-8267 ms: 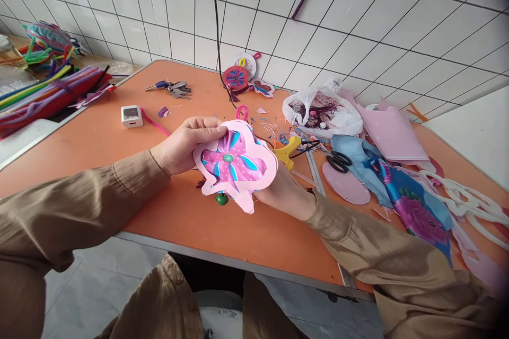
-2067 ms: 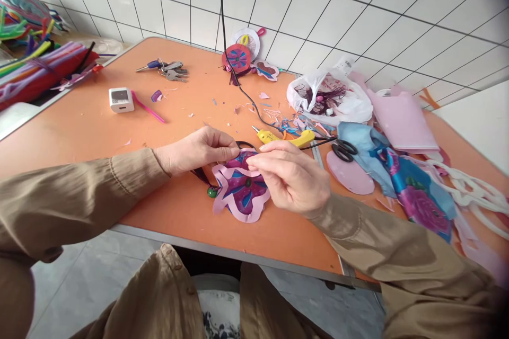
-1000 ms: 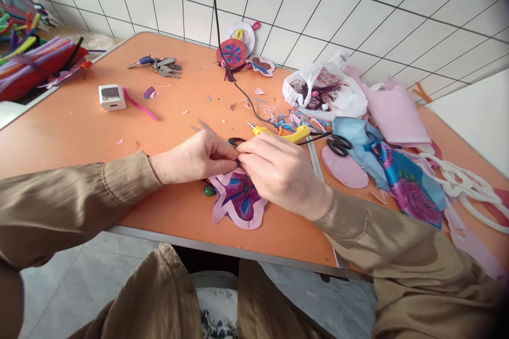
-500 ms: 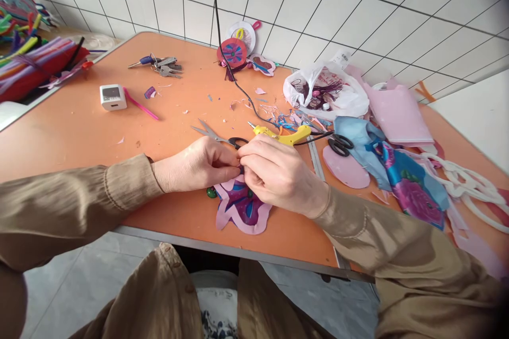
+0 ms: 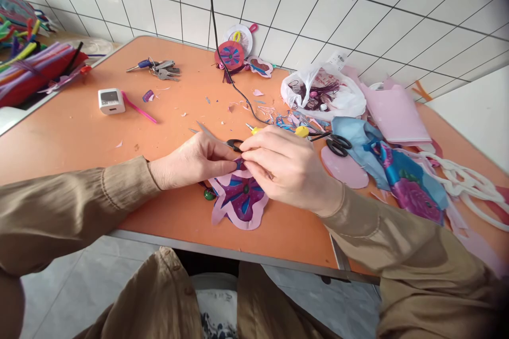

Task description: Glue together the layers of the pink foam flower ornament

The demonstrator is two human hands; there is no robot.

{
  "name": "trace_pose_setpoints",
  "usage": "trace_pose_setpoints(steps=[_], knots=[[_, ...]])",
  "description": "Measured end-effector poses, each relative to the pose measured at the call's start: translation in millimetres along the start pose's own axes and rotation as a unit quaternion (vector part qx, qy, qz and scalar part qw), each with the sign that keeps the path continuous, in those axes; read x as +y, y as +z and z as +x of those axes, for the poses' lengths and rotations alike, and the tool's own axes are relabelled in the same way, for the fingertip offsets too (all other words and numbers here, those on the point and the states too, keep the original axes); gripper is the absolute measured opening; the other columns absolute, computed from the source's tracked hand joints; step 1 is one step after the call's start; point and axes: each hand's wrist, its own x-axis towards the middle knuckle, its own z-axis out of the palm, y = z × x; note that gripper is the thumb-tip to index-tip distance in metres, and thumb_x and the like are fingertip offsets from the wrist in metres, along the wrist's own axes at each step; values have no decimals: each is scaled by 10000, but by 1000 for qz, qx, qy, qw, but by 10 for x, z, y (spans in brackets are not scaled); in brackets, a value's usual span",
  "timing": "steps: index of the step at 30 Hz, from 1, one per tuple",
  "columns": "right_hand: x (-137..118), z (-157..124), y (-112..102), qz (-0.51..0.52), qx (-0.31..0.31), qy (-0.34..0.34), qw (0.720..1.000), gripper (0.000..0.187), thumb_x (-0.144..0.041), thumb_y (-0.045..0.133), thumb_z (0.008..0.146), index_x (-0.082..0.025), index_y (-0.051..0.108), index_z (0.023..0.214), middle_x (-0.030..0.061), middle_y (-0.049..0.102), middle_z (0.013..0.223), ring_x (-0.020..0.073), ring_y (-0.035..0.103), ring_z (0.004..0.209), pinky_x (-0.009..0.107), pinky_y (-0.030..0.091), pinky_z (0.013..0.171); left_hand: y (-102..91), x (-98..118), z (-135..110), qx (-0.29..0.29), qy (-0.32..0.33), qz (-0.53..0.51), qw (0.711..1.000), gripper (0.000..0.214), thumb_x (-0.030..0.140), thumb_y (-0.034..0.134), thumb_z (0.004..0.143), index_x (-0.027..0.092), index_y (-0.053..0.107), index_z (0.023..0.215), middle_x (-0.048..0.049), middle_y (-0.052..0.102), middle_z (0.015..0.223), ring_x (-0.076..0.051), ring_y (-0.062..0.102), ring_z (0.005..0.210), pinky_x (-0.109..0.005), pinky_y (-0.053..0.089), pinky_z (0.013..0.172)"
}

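Note:
A flower-shaped cloth piece (image 5: 243,196), purple and blue with a pale pink border, lies near the table's front edge. At its top edge, my left hand (image 5: 196,161) is closed, pinching the cloth between thumb and forefinger. My right hand (image 5: 288,167) is closed just right of it, fingertips pressed together near the same spot; whatever they hold is hidden. A green bead (image 5: 209,194) on a dark cord lies at the flower's left side. Just beyond my hands are black-handled scissors (image 5: 234,145) and a yellow glue gun (image 5: 301,131), partly covered by my right hand.
Keys (image 5: 161,69), a white charger (image 5: 111,101) and a pink stick (image 5: 139,108) lie at the back left. Finished round ornaments (image 5: 229,54) rest by the tiled wall. A plastic bag (image 5: 342,98), blue cloth (image 5: 353,140) and second scissors (image 5: 338,145) crowd the right.
My right hand has shifted slightly right and its fingers have spread back from the flower, exposing more of its centre. The left hand still pinches at the top, and the view has moved slightly.

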Motion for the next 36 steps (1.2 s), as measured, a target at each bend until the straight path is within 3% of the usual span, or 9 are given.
trace_pose_setpoints(steps=[5,9,13,17,21,28,33,36], knots=[[-37,-28,32,-43,-33,-36,998,247,-77,478,890,-161,635,719,67,700,878,184,581,789,349,453,650,51,21,11,21,23,46,998,268,203,551,798,130,507,543,43,319,551,-54,256,498,-196,190,411],[-62,-26,39,-68,-52,-49,995,295,-66,460,890,-163,594,646,59,652,750,176,543,742,346,416,634,109,43,-4,34,40,87,995,286,168,530,800,136,469,523,40,338,560,-55,290,509,-185,231,411],[-60,-21,62,-30,-46,-46,997,264,-65,466,865,-174,553,641,52,617,723,173,508,720,341,407,628,137,35,-32,33,66,119,990,320,134,522,803,146,412,503,56,259,535,-49,224,491,-195,181,400],[-49,-12,89,27,-23,-24,999,231,3,463,751,-190,494,626,45,601,731,166,475,699,331,411,622,134,27,-48,28,90,121,988,320,92,504,802,147,392,507,62,243,535,-47,208,491,-197,174,404],[-37,3,101,74,6,8,997,252,49,436,668,-197,454,616,38,609,733,156,480,692,317,425,617,116,40,-45,26,96,95,990,297,98,499,814,135,443,525,61,274,550,-45,224,495,-190,192,403],[-5,16,79,119,30,33,992,245,36,460,675,-206,441,637,30,604,738,151,521,708,299,464,618,101,42,-38,30,73,70,994,269,186,530,839,110,579,586,48,362,540,-51,291,488,-183,251,412],[32,37,-66,134,59,80,986,215,17,506,673,-196,482,653,47,605,775,150,573,724,296,493,624,101,34,-51,10,32,41,999,268,268,573,841,100,642,644,27,467,521,-60,389,469,-178,342,430],[41,62,-151,143,35,80,986,175,-19,535,735,-188,532,689,58,617,811,151,597,749,310,509,651,73,5,-37,26,1,-8,1000,218,269,603,820,94,680,715,8,556,567,-70,459,498,-174,390,452]])
